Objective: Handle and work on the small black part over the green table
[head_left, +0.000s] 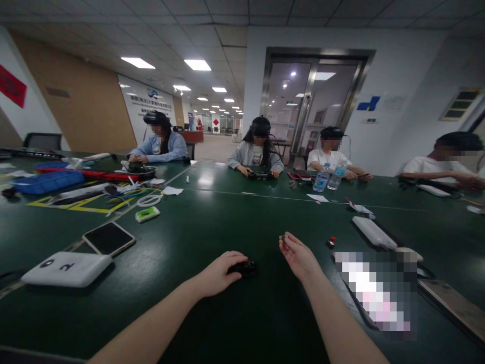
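My left hand (pixel 223 270) rests on the green tabletop, its fingers closed round a small glossy black object (pixel 248 267). Part of that object lies under the fingers, so its kind is unclear. Raised a little above the table, my right hand (pixel 297 254) is turned partly palm-up. Between its thumb and fingertips sits a tiny greyish piece (pixel 285 236), too small to name. A small red and black item (pixel 332 242) lies just to the right of this hand.
A white power bank (pixel 68 269) and a phone (pixel 108 238) lie left; another white power bank (pixel 373 232) and a blurred-out screen lie right. Farther off are a blue tray (pixel 49 181), cables (pixel 148 200) and water bottles (pixel 322 178). Several people in headsets sit across.
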Available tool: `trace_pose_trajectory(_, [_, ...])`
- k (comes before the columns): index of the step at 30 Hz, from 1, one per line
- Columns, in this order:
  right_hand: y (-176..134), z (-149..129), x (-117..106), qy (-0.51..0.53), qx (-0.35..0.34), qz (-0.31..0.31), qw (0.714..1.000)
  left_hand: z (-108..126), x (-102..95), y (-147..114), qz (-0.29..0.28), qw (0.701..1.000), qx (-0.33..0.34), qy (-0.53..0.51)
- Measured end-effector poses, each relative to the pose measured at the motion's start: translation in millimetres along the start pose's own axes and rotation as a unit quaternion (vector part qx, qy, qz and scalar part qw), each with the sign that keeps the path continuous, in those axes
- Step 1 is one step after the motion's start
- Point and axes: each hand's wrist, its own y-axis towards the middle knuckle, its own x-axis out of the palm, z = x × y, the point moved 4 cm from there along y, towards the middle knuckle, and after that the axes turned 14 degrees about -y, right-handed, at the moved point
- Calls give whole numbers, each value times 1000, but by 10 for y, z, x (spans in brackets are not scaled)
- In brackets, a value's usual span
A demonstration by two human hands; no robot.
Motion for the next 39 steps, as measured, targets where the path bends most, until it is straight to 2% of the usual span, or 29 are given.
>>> trace_pose_trajectory(9, [-125,-53,39,-57,-2,6,998,56,-13,-11,6,1000,11,-3])
trace_pose_trajectory(13, [-225,-113,136,-136,-59,-27,989,37,-6,0,10,1000,28,-8])
trace_pose_trajectory(15, [-297,-147,227,-219,-116,-68,966,1,-2,5,9,999,37,-14])
trace_pose_trajectory(20, [-488,-105,468,-390,-211,-194,875,-56,-2,11,5,999,47,-17])
trace_pose_trajectory(28, [-652,-13,594,-556,-230,-249,759,-17,-2,0,22,997,38,-67])
trace_pose_trajectory(34, [-707,-13,626,-594,-239,-278,716,-28,2,2,18,997,36,-61])
trace_pose_trajectory(39, [-728,-33,641,-617,-251,-276,693,-15,4,-4,16,998,44,-39])
